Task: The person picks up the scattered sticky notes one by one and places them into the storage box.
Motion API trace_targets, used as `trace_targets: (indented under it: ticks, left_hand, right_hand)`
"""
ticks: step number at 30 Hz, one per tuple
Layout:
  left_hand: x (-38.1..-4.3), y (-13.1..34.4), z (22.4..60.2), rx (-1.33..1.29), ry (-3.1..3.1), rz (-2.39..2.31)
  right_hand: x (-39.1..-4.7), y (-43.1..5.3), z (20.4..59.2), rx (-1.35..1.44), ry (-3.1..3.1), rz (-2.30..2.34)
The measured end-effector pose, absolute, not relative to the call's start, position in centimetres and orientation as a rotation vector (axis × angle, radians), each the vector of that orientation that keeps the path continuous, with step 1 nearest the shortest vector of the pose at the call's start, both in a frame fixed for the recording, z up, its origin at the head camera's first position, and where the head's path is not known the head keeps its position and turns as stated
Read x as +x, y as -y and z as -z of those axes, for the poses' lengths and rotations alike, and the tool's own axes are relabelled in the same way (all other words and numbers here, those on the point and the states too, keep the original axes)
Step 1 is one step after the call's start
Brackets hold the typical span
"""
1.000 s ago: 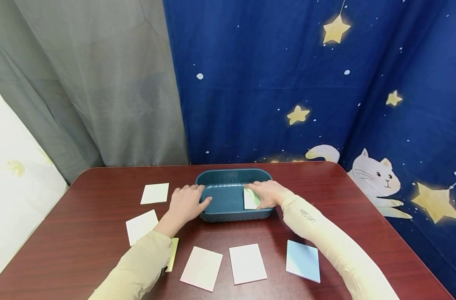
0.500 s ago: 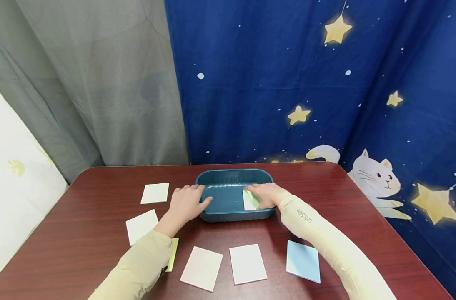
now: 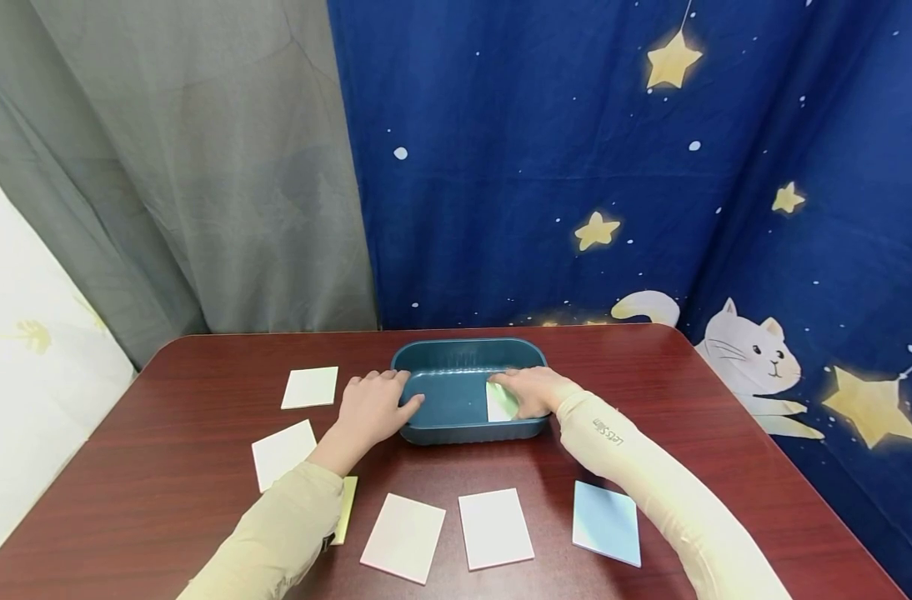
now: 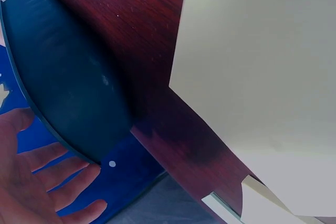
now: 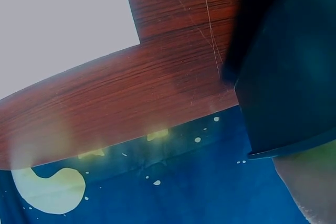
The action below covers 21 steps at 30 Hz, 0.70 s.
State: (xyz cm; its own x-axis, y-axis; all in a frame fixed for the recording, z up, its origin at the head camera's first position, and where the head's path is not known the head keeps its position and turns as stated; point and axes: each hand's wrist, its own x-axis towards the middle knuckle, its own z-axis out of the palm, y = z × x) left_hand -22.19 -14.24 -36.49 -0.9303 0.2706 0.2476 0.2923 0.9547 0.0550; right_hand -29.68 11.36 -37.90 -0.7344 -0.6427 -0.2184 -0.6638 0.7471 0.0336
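l hand (image 3: 373,406) w/ fingers loose + spread touches l rim of teal bin (image 3: 456,434), ctr of frame. r hand (image 3: 537,389) grips pale green pad (image 3: 500,402) inside bin's r end. blue pad (image 3: 606,523) lower r, pinkish pad (image 3: 403,537) + white pad (image 3: 495,528) lower ctr, yellow pad (image 3: 347,510) part hidden by l sleeve (image 3: 291,525).

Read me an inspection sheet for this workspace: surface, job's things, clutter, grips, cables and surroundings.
Surface: dark red wood-grain table; thin pale lines, perhaps scratches, in the right wrist view.
Job's things: blue-green tray; in its right end, a green pad, partly covered. Outside: farther pale pad, nearer pale pad, yellow pad partly hidden by the left sleeve, pinkish pad, white pad, blue pad.
Clutter: nothing seen.
Grips: left-hand grip rests at the tray's left rim; right-hand grip appears to hold the green pad.
Cables: nothing seen.
Surroundings: gray curtain; blue curtain with stars and a cat.
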Motion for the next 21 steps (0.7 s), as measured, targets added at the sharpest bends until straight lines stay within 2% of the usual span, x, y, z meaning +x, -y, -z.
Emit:
trace_targets:
  ticks: [21]
  left_hand:
    - [-22.13, 14.24, 36.46, -0.422, 2.861, 0.129]
  right_hand:
    - [-29.47, -11.51, 37.66, -1.072, -2.782, -0.154]
